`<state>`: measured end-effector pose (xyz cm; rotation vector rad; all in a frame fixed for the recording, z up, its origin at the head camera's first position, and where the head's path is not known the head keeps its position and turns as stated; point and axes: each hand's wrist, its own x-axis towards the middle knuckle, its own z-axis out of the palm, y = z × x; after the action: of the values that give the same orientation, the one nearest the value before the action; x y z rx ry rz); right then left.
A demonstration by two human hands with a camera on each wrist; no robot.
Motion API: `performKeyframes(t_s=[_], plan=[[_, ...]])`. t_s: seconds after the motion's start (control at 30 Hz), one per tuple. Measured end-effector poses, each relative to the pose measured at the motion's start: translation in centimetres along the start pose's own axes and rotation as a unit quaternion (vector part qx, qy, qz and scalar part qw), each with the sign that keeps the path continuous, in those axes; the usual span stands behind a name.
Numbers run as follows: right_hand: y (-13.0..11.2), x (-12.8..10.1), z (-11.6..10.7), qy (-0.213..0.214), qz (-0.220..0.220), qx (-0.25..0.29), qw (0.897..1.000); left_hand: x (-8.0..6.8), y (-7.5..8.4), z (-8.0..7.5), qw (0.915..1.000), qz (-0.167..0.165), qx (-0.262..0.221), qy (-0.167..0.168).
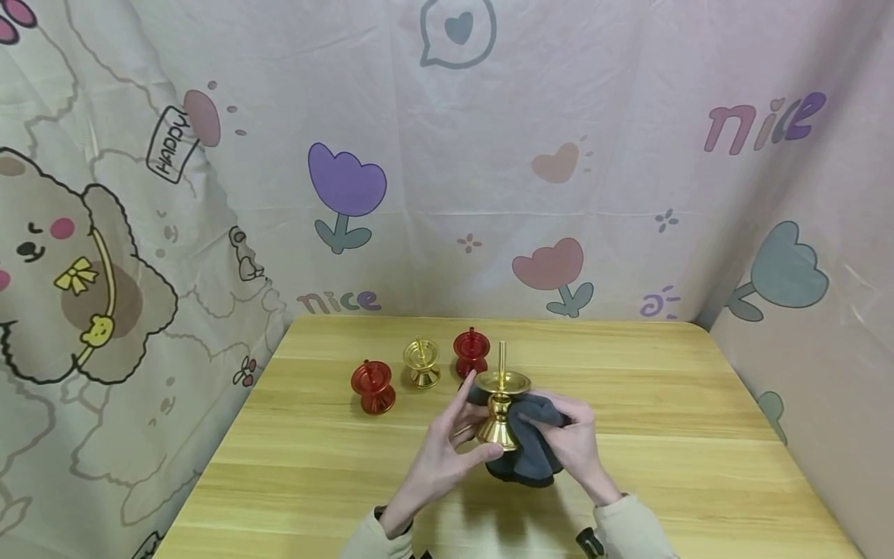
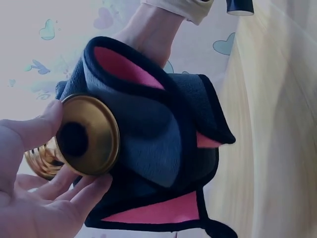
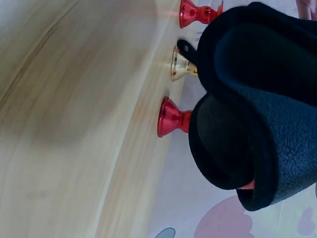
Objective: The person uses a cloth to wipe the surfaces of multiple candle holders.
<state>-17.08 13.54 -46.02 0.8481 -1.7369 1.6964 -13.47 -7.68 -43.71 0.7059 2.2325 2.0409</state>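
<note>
A shiny gold candle holder (image 1: 499, 427), with a wide dish and an upright spike on top, is held up over the table by my left hand (image 1: 447, 458). The thumb and fingers grip around its flared foot, and the left wrist view looks onto the round underside of the foot (image 2: 102, 141) with a dark hollow at its middle. My right hand (image 1: 574, 439) grips a bunched dark grey cloth (image 1: 534, 458) against the right side of the holder. Black edging and a pink reverse (image 2: 163, 210) show on the cloth in the left wrist view. In the right wrist view the cloth (image 3: 292, 134) covers most of the hand.
Behind my hands, a red candle holder (image 1: 375, 397), a smaller gold one (image 1: 423, 376) and another red one (image 1: 471, 345) stand on the wooden table (image 1: 293, 466). A patterned fabric backdrop (image 1: 461, 178) hangs around the table's back and sides.
</note>
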Motion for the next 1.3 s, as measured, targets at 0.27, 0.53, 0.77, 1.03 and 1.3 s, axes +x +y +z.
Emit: performKeyframes(t_s=[0.27, 0.53, 0.77, 1.03, 1.3], plan=[[-0.11, 0.13, 0.32, 0.0, -0.062, 0.002, 0.998, -0.08, 0.16, 0.38, 0.9997, -0.022, 0.008, 0.008], [-0.1, 0.06, 0.28, -0.012, -0.04, 0.013, 0.999, -0.09, 0.08, 0.2, 0.9998, 0.01, -0.009, 0.013], [-0.07, 0.01, -0.04, 0.009, -0.007, -0.007, 1.0, -0.2, -0.01, 0.04, 0.9998, -0.008, 0.004, -0.016], [-0.09, 0.09, 0.57, 0.001, -0.103, -0.007, 0.995, 0.02, 0.31, 0.47, 0.9994, -0.023, -0.017, 0.017], [-0.02, 0.06, 0.19, 0.011, -0.037, 0.012, 0.999, -0.14, 0.14, 0.04, 0.9999, 0.01, 0.002, -0.011]])
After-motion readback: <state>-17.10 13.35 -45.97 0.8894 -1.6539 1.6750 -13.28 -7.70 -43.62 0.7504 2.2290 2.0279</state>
